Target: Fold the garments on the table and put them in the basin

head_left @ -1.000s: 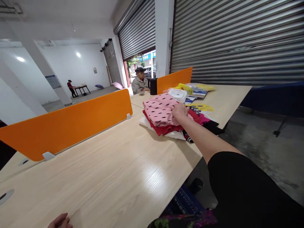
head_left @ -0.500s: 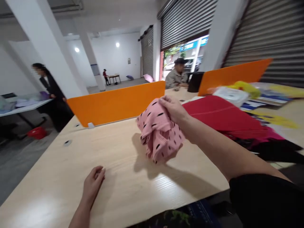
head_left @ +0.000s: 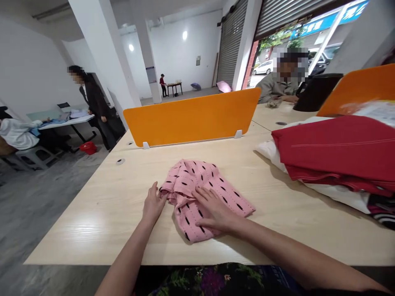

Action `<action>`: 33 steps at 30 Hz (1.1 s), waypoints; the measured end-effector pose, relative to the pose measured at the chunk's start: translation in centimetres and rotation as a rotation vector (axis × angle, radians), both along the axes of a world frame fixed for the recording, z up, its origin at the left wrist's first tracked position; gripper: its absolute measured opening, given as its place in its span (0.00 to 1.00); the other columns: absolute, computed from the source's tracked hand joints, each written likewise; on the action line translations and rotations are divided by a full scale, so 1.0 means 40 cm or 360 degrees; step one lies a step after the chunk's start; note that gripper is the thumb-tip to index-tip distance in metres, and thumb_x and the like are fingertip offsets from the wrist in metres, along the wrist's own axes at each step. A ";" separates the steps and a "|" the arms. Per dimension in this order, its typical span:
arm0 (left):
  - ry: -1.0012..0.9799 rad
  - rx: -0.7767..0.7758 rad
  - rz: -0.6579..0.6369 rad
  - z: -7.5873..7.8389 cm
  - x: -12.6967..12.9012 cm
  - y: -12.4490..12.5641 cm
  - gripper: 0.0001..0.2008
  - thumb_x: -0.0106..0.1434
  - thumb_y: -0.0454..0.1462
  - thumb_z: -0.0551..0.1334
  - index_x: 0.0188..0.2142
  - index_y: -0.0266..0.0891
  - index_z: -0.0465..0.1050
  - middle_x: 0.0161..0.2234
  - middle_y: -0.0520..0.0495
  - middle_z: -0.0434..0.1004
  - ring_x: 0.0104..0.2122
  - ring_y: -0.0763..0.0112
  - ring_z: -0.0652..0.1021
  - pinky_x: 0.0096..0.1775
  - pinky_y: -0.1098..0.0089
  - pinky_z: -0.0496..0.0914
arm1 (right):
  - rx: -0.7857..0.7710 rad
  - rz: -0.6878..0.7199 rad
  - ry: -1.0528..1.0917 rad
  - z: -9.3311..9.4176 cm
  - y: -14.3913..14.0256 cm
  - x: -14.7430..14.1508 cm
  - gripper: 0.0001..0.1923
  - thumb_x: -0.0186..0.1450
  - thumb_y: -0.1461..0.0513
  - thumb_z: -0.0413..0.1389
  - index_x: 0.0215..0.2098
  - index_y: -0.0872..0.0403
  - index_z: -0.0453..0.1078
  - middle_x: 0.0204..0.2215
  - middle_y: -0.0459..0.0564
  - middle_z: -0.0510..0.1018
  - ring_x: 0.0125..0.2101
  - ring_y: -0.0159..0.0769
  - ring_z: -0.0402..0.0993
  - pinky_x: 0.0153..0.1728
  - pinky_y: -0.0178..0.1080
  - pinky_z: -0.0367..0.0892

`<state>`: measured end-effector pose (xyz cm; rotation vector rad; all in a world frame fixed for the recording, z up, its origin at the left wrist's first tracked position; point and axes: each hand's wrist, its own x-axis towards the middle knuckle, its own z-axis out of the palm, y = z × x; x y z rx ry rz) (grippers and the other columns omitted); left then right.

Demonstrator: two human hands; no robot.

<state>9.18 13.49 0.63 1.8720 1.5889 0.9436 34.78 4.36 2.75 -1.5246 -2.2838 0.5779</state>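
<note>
One pink garment with black dashes point(head_left: 191, 181) lies rumpled on the wood-grain tabletop point(head_left: 108, 222), between the orange divider point(head_left: 194, 117) and the near edge, apart from the folded red cloth point(head_left: 336, 144) on the right. The right hand point(head_left: 214, 209) rests flat on it, fingers extended; the left hand point(head_left: 153, 204), thumb and fingers apart, touches its bunched left edge. Good handling probably means a light, steady right palm as anchor, while the left teases the gathered layers loose rather than dragging them, so that creases are not pressed in.
</note>
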 end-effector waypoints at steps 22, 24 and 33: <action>-0.1574 0.0071 0.0264 0.280 -0.130 0.049 0.13 0.48 0.36 0.69 0.34 0.37 0.72 0.30 0.52 0.78 0.29 0.74 0.77 0.32 0.75 0.72 | 0.0318 -0.0953 0.2023 0.145 0.042 0.224 0.11 0.47 0.58 0.60 0.28 0.52 0.67 0.24 0.42 0.72 0.27 0.33 0.69 0.28 0.35 0.66; -0.1441 0.0067 0.0178 0.332 -0.141 0.020 0.14 0.45 0.36 0.70 0.33 0.35 0.73 0.28 0.53 0.77 0.26 0.75 0.76 0.28 0.77 0.72 | 0.0408 -0.0943 0.1986 0.170 0.044 0.236 0.10 0.48 0.57 0.59 0.27 0.52 0.66 0.24 0.43 0.73 0.29 0.35 0.71 0.32 0.37 0.68; -0.0215 0.0610 0.0184 0.600 -0.177 -0.089 0.14 0.58 0.46 0.64 0.37 0.39 0.75 0.27 0.59 0.76 0.30 0.73 0.76 0.25 0.79 0.70 | 0.0796 -0.0673 0.1758 0.330 0.029 0.275 0.09 0.58 0.56 0.59 0.33 0.51 0.68 0.30 0.45 0.75 0.34 0.36 0.72 0.37 0.39 0.69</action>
